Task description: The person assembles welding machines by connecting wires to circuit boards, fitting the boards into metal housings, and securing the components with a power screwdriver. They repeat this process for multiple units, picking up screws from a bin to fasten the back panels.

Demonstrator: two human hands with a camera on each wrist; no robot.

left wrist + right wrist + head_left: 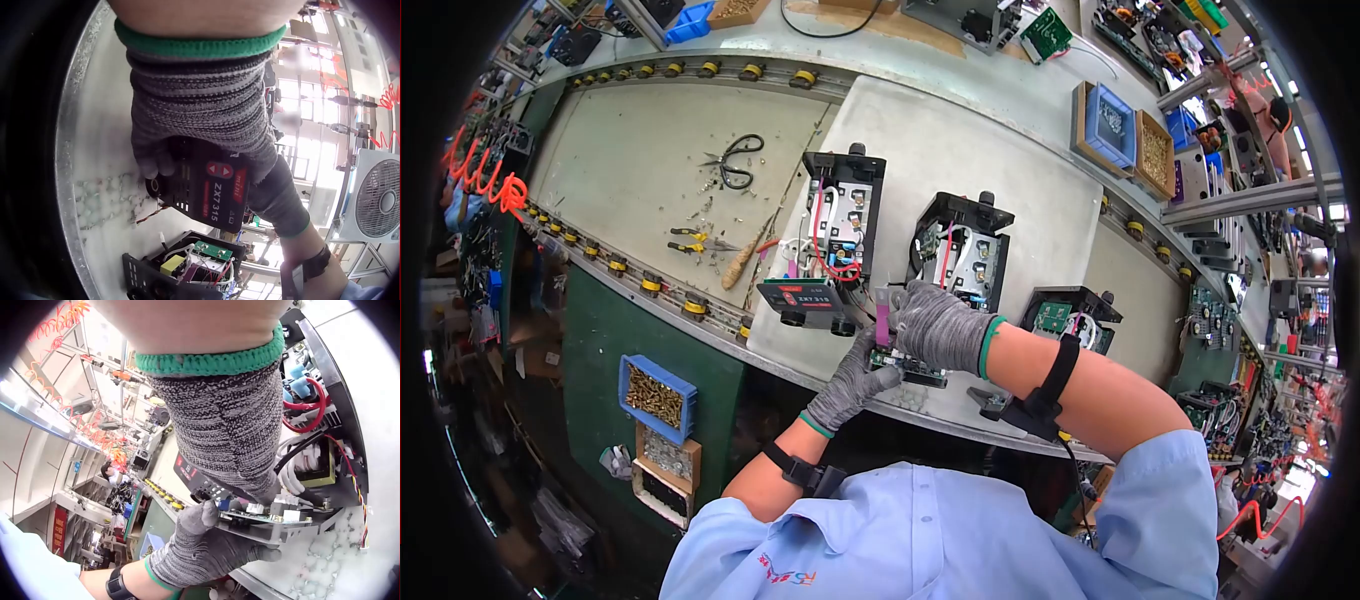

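My left hand [850,388], in a grey knit glove with a green cuff, grips a black front panel [215,197] marked ZX7 315. In the right wrist view, its thumb and fingers lie on either side of the panel's circuit board [294,520]. My right hand [945,327], gloved alike, reaches over from above, fingertips right at the white connectors on the board. What those fingertips hold is hidden; I cannot tell. Beside them in the head view is a purple strip [882,325]. Just beyond stands an open black machine housing [960,250] with wires inside.
A second open unit [840,220] with its panel [800,297] stands left, a third [1068,318] right. Black scissors [738,162], yellow-handled pliers [690,240] and a wooden-handled tool [740,268] lie left. A screw bin [690,392] hangs below the bench edge. Roller rails [650,284] border the line.
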